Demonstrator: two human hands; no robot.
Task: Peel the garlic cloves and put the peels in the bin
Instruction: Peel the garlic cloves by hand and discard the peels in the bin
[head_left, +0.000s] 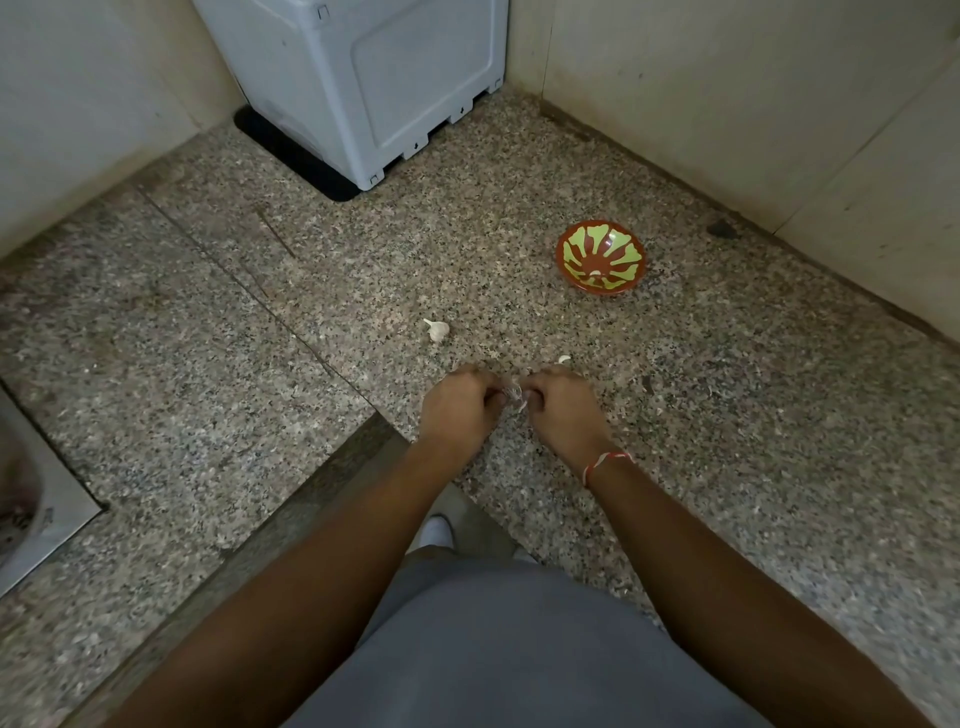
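Both hands meet just above the counter (727, 415), a little way in from its near edge. The left hand (457, 402) and the right hand (563, 408) have their fingers curled in, and between them they pinch a small garlic clove (513, 393) with papery skin fraying off it. I cannot tell which fingers do the pulling; the clove is mostly hidden.

To do this step well, I would hold the clove steady with one hand and strip the skin with the other in long pieces, low over the counter, so the flakes stay together and can be gathered for the bin. No bin shows from here.

Taking the clove in the hands as the mark: a loose white piece (564, 359) lies on the counter just beyond the right hand, clove or peel I cannot say. A garlic bulb (437, 330) lies a bit farther off and to the left. The red and green bowl (600, 257) sits well beyond, off to the right, with something small and pale in its bottom. Farthest back, in the corner, stands a grey plastic box (374, 78).
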